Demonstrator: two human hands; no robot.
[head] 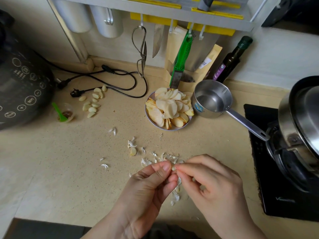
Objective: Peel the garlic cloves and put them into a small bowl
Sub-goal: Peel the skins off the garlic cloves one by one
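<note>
A speckled beige desk (72, 169) meets a pale wall (284, 54) along a beige skirting strip. A metal rack (172, 12) with yellow bars hangs on the wall. A black gas hob (269, 187) sits at right. Soft, even daylight.

Beige speckled stone countertop (69, 169). Black round multicooker with ringed touch buttons (20, 87) at left edge; black power cord (110, 80) coiled along the back edge. Small clear plastic cup with green spoon (66, 113) just beside the cooker. White plate of sliced apple (170, 109) mid-back; stainless steel saucepan with long handle (211, 99) touching its right side. Dark glass bottle (232, 59) against back wall. Metal scissors (141, 52) and green-handled scraper (181, 61) hang from the rack. Black gas hob (276, 187) at right edge carries a lidded steel pot (300, 118).
</note>
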